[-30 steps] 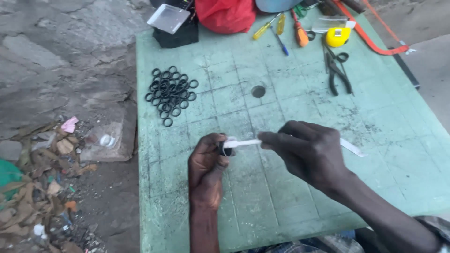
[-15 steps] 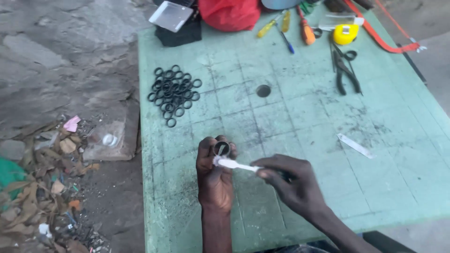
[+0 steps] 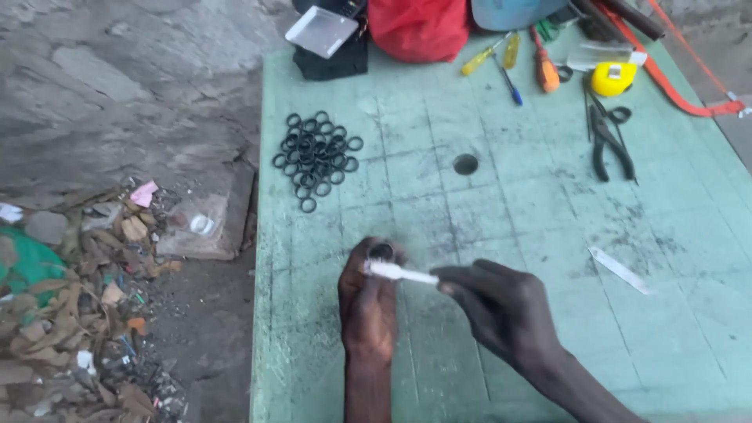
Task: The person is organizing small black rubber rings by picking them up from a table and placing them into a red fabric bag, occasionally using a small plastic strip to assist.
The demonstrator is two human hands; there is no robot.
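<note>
My left hand (image 3: 368, 301) is closed around a small black ring-shaped part (image 3: 381, 251) at the near edge of the pale green table (image 3: 501, 204). My right hand (image 3: 501, 313) pinches a white strip of tape (image 3: 401, 272) whose far end lies against that part. A pile of several black rubber rings (image 3: 316, 157) lies on the table farther back and to the left. A loose white strip (image 3: 620, 270) lies on the table to the right.
Black pliers (image 3: 607, 137), a yellow tape measure (image 3: 613, 78), screwdrivers (image 3: 501, 55), a red bag (image 3: 419, 27) and an orange-framed saw (image 3: 674, 63) lie along the far edge. A round hole (image 3: 465, 164) is in the tabletop. Rubble and litter (image 3: 86, 298) cover the ground at left.
Both hands have drawn nearer to the table's front edge. My right hand has moved from over the tape to its right end, and the strip now runs across the black part.
</note>
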